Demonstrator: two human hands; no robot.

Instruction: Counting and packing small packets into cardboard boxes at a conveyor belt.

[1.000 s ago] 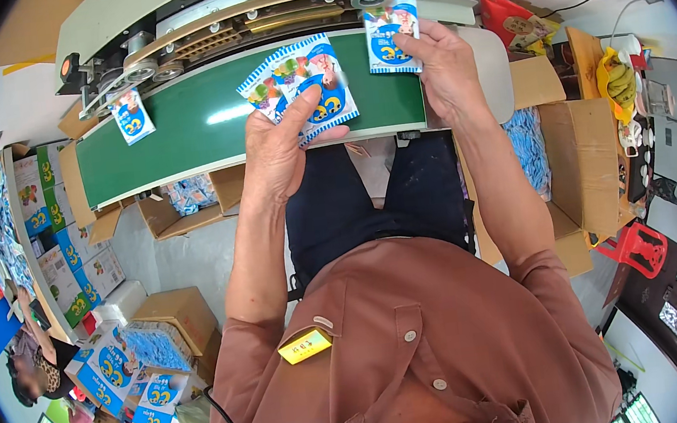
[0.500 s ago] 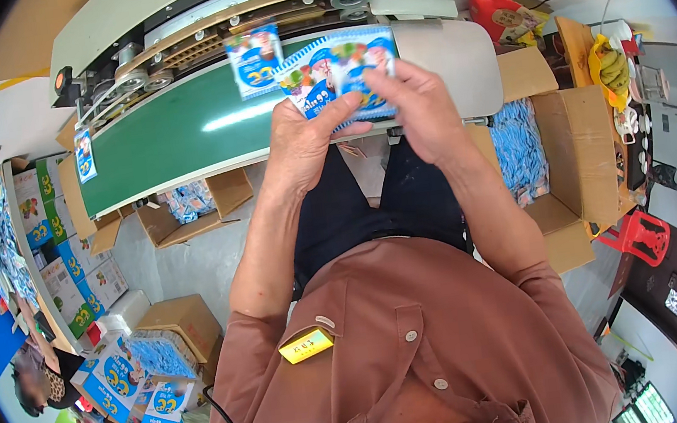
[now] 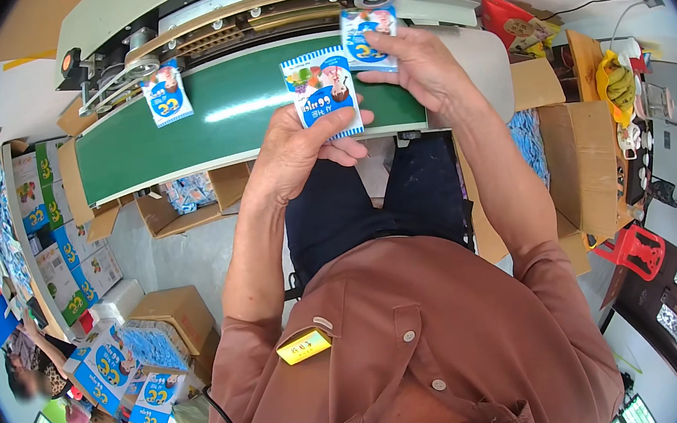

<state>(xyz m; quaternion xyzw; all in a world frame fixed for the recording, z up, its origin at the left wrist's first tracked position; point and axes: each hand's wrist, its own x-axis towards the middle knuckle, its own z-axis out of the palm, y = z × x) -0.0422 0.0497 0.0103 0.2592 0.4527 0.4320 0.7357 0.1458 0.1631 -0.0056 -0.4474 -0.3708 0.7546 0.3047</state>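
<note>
My left hand [image 3: 299, 142] grips a blue-and-white printed sachet [image 3: 321, 88] between thumb and fingers, held over the near edge of a green conveyor belt [image 3: 242, 130]. Further right and farther off, my right hand [image 3: 426, 64] pinches a second sachet [image 3: 368, 45] by its right side, at the machine's sealing band [image 3: 273, 6]. A third sachet [image 3: 167, 96] lies by itself toward the left of the belt, touched by neither hand. The band sealing machine [image 3: 106, 41] runs along the belt's far side, with rollers and a tan belt.
An open carton [image 3: 586, 150] holding blue sachets stands to the right, and another carton [image 3: 181, 221] sits below the belt. Stacked printed boxes [image 3: 82, 266] are at the left, near another person [image 3: 34, 363]. A red stool [image 3: 640, 252] is at right.
The right hand has moved right and away with one sachet, parting from the left hand's sachet. The sachet on the belt has travelled left; another at the belt's left end is gone.
</note>
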